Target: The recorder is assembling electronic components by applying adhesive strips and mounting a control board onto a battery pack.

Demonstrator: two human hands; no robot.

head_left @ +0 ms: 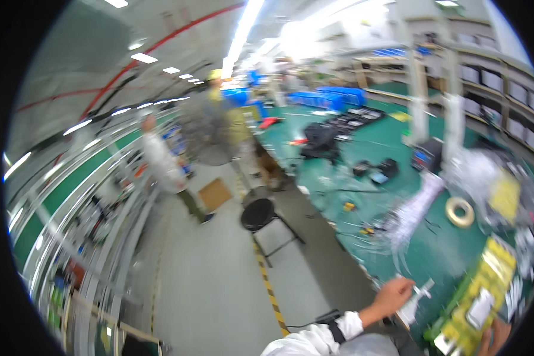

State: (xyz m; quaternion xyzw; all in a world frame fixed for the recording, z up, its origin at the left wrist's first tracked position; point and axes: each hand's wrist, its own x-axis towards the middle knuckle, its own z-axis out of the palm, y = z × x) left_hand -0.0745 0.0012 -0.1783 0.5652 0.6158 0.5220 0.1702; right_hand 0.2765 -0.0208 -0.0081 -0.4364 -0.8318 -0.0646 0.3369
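My left hand [394, 296] is over the near edge of the green table, its fingers curled together. Beside its fingertips lies a small white piece [422, 289]; blur hides whether the fingers pinch it or something else. Along the lower right stretches a long yellow-and-green panel [493, 267] with a white rectangular part [480, 308] on its face. My right hand [496, 337] is at the near right side of this panel, fingers bent against its edge; part of the hand is cut off by the rim of the picture.
On the green table [368, 172] are a roll of tape [459, 212], a bundle of white cables [418, 199], clear plastic bags [480, 175] and black items [320, 142]. A black stool [258, 215] stands in the aisle at left. Two people are farther off, near a fan [204, 130].
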